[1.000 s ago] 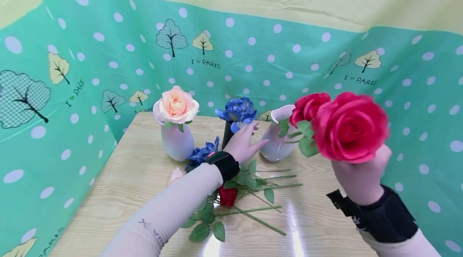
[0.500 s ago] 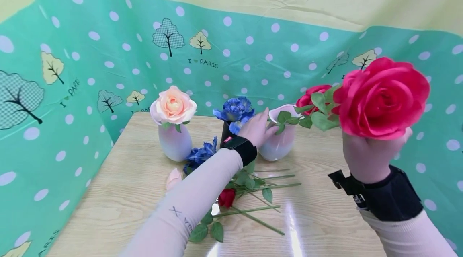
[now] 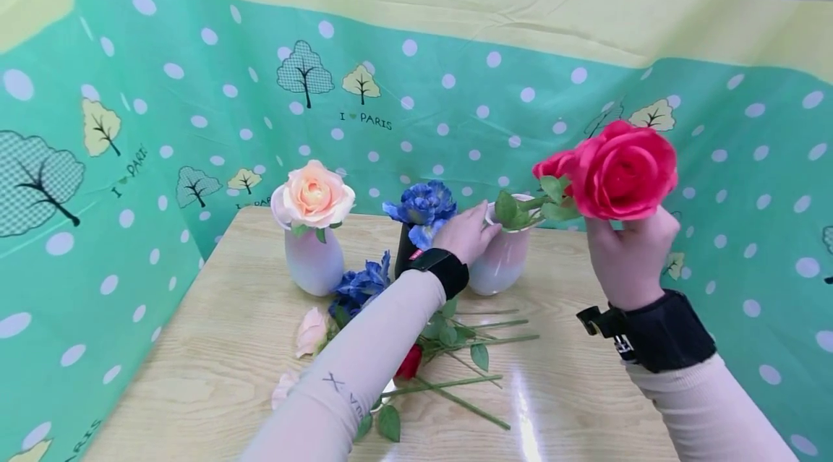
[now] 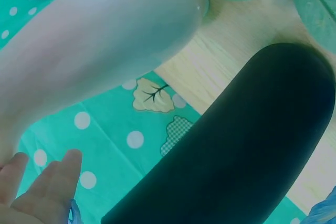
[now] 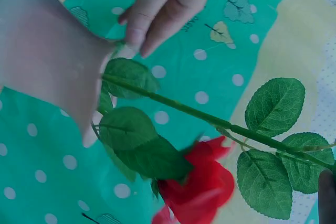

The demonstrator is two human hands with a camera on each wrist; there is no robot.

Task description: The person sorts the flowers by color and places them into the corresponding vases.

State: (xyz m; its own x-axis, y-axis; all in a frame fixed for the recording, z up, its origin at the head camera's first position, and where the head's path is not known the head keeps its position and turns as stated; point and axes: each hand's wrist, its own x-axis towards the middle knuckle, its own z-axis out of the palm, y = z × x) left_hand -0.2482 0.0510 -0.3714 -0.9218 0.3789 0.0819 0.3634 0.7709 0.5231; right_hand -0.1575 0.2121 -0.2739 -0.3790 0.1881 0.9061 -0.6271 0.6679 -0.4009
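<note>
My right hand grips the stem of a red artificial rose just below its large bloom. A second, smaller red bloom hangs beside the stem. The green stem slants down into the mouth of a pink-and-white vase, with leaves bunched at the rim. My left hand holds the vase's rim from the left, thumb and fingertips at its edge. Right behind this hand stands a black vase with a blue flower.
A second pastel vase at the left holds a peach rose. Loose flowers lie mid-table under my left arm: a blue flower, pale pink roses, a red rose and several green stems. A patterned cloth hangs behind.
My left hand has moved right from beside the blue flower to the vase's rim. My right hand rose with the rose, then moved left, bringing the stem into the vase's mouth.
</note>
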